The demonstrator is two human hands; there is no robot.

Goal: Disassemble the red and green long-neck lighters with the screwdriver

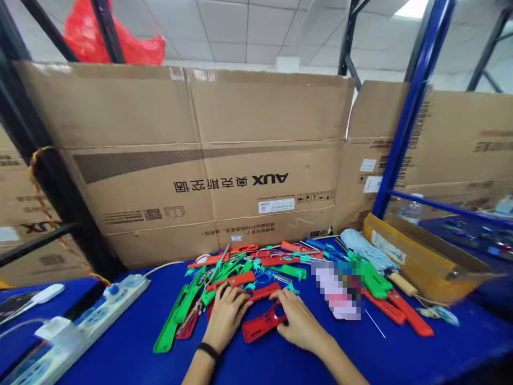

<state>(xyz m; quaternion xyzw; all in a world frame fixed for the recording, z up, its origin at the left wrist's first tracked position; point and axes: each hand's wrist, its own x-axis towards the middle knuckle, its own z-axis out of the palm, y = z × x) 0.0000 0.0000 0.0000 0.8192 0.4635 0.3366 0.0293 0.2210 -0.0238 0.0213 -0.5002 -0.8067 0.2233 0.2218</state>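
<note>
"Where's the near red casing from your fingers?"

"It's on the counter, between my two hands, but my right hand is the nearer one. The ringed end sits at my right thumb and forefinger; the broad end reaches off to the left and back toward me."

"So its long axis is slanted?"

"Yes, low on the left, higher on the right, leading straight up to the right fingers. My left hand is farther off, out past the broad end."

"Have you got a grip on it?"

"My right thumb and forefinger are parted and curved about the ringed end, touching it as far as I can see. Whether they really pinch it, I can't tell."

"And the left?"

"Fingers half curled, knuckles up, tips by the left end of a second red casing. That one lies just beyond the first, at a similar slant, filling the space between my two sets of fingertips. I can't tell if the left has hold of it."

"Anything crowding you?"

"A heap of green and red casings starts right beside my left hand and spreads back toward the cardboard. On the right there's a blurred-over, phone-like thing, then an open box farther out."
</note>
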